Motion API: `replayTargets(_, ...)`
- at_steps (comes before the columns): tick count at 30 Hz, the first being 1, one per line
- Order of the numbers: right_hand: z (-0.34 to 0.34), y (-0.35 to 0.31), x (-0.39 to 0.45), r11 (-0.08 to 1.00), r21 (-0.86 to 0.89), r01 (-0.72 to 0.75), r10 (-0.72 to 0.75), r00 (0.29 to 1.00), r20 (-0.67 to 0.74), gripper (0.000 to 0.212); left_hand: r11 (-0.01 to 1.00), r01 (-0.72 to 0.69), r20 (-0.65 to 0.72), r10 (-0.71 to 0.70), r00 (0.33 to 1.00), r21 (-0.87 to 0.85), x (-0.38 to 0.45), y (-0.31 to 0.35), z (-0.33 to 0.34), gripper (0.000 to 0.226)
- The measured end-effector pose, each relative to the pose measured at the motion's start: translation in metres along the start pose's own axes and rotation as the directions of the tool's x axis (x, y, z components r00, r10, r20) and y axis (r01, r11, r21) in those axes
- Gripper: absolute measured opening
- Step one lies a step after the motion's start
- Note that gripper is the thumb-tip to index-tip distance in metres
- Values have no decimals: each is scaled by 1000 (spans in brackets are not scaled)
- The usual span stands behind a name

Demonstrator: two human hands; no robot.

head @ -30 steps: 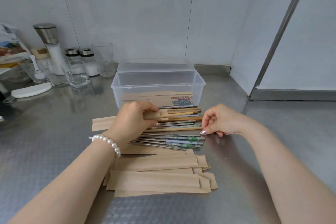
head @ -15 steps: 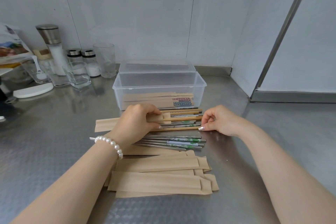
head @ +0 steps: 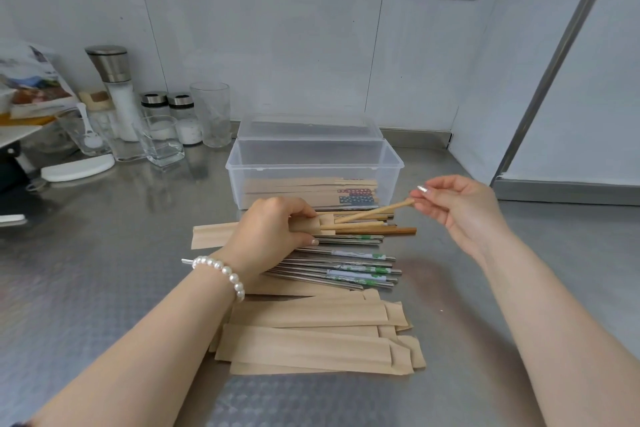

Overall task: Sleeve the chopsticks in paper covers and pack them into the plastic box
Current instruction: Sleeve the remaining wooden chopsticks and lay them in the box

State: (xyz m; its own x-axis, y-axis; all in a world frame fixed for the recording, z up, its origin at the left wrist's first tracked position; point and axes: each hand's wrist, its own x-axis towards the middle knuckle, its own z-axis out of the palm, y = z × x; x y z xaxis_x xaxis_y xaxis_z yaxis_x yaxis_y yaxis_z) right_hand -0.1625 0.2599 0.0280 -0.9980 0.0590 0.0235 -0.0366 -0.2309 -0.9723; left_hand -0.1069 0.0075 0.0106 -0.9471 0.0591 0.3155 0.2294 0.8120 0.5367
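My left hand (head: 273, 236) holds a brown paper cover (head: 214, 235) flat on the steel counter, fingers curled over its open end. My right hand (head: 453, 206) pinches the thick end of a light wooden chopstick (head: 374, 212), raised and slanting down toward the cover's mouth. More wooden chopsticks (head: 375, 229) and several steel chopsticks (head: 346, 267) lie in a loose pile between my hands. A stack of empty paper covers (head: 311, 333) lies nearer to me. The clear plastic box (head: 391, 166) stands open behind the pile, with several sleeved chopsticks (head: 294, 185) inside.
Salt grinder (head: 116, 87), shakers (head: 183, 118) and glasses (head: 211, 113) crowd the back left. A white lid (head: 78, 168) lies beside them. Tiled wall behind, with a wall corner and metal frame (head: 554, 62) at right.
My right hand has lifted off the counter and risen to the right, taking one wooden chopstick up out of the pile. My left hand stays on the cover.
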Motion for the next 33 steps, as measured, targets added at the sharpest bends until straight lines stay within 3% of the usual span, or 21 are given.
replayTargets(4, -1, -1, -2, 990, 48, -132, 125, 984, 127, 12, 1000, 1, -7, -1, 1000, -2, 0, -2, 0, 33)
replayTargets(9, 9, 2, -7, 992, -12, -124, 124, 972, 198, 22, 1000, -7, -27, 6, 1000, -14, 1, -2, 0, 31)
replayTargets(12, 11, 1, -7, 993, 96, -75, 65, 993, 103, 17, 999, -14, -40, 12, 999, -30, 0, -1, 0, 30)
replayTargets(15, 3, -3, -1, 979, 199, 37, -20, 996, -88, 15, 999, -14, -63, 12, 998, -43, 1, -1, -1, 30)
replayTargets(21, -31, -15, 12, 897, 320, 305, -136, 879, -456, 17, 999, 20, -91, -23, 996, -37, 2, -3, -4, 31)
replayTargets(33, -33, -11, 15, 927, 195, 320, -193, 853, -485, 19, 999, 25, -79, -28, 997, -39, 0, -1, -5, 33)
